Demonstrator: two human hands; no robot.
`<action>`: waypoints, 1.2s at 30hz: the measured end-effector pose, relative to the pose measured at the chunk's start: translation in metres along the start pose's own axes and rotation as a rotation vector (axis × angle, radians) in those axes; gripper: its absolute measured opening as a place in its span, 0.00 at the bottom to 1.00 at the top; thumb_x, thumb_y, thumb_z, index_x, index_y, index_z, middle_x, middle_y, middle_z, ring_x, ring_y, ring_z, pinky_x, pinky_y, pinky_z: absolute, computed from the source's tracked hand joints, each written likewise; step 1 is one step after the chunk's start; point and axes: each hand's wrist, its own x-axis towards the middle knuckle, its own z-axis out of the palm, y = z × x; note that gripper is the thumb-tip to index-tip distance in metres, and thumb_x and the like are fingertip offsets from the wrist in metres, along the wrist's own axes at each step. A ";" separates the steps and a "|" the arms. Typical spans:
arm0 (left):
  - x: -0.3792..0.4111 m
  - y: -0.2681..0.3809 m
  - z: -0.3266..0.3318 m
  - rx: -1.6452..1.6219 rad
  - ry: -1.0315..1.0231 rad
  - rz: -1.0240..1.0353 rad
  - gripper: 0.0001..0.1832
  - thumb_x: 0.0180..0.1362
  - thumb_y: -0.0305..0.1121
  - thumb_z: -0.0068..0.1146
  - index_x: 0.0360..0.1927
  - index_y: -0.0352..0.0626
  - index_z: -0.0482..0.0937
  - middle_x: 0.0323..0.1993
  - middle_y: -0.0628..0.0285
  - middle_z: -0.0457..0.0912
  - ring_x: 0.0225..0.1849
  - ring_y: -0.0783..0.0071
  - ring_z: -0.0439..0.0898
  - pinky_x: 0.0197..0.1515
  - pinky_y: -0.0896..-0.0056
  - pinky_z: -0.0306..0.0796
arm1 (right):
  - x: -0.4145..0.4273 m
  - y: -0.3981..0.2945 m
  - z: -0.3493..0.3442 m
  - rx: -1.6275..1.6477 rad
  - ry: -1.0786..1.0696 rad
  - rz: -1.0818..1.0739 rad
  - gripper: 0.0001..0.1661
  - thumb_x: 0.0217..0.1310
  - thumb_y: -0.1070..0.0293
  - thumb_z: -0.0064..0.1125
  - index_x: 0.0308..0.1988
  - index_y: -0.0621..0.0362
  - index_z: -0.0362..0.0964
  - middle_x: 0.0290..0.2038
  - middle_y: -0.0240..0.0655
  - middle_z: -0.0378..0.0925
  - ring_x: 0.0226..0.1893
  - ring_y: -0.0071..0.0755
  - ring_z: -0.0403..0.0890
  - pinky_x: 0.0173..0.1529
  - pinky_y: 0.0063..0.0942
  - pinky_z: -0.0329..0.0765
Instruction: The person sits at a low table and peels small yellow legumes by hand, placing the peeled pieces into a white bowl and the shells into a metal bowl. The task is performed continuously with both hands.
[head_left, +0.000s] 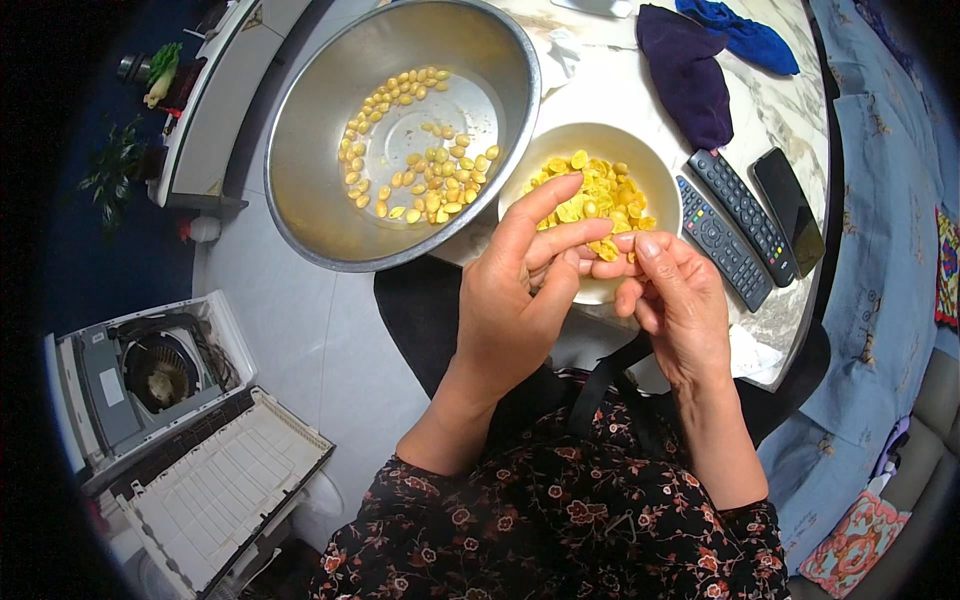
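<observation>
My left hand (517, 300) and my right hand (682, 300) meet over the near side of a cream-coloured bowl (664, 169). Split yellow kernels (592, 187), with a few whole ones, lie in that bowl. Between my fingertips shows a small yellow kernel piece (604, 249). My right thumb and fingers pinch a small yellow bit. The left index finger is raised, while its other fingers curl close to the right fingertips; what they grip is partly hidden. To the left, a large metal basin (300, 157) stands tilted, with many whole yellow kernels (442, 176) inside and what looks like shallow water.
Two remote controls (746, 217) and a black smartphone (789, 210) lie right of the bowl on the marble-patterned table (787, 112). Beyond are a dark purple cloth (686, 75), a blue cloth (742, 34) and crumpled tissue (562, 56). An opened appliance (150, 375) stands lower left.
</observation>
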 end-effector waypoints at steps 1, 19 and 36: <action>0.000 -0.001 -0.001 0.007 -0.002 0.004 0.23 0.56 0.13 0.37 0.57 0.27 0.57 0.47 0.46 0.73 0.48 0.65 0.76 0.47 0.71 0.75 | 0.000 0.000 0.000 0.002 -0.002 -0.001 0.14 0.64 0.64 0.47 0.39 0.64 0.72 0.29 0.37 0.80 0.17 0.12 0.72 0.16 0.06 0.58; 0.004 -0.001 0.000 0.014 0.051 -0.010 0.26 0.52 0.13 0.46 0.56 0.30 0.59 0.44 0.47 0.75 0.47 0.69 0.77 0.46 0.76 0.74 | -0.001 -0.007 0.007 -0.105 0.006 0.000 0.12 0.59 0.68 0.55 0.42 0.60 0.68 0.25 0.31 0.79 0.17 0.10 0.69 0.18 0.07 0.59; 0.004 0.002 0.002 0.096 0.001 0.074 0.20 0.49 0.11 0.46 0.48 0.31 0.62 0.43 0.52 0.73 0.47 0.71 0.76 0.45 0.77 0.74 | -0.003 -0.004 0.007 -0.799 0.070 -0.521 0.10 0.48 0.74 0.63 0.35 0.58 0.77 0.22 0.26 0.72 0.18 0.12 0.65 0.22 0.12 0.63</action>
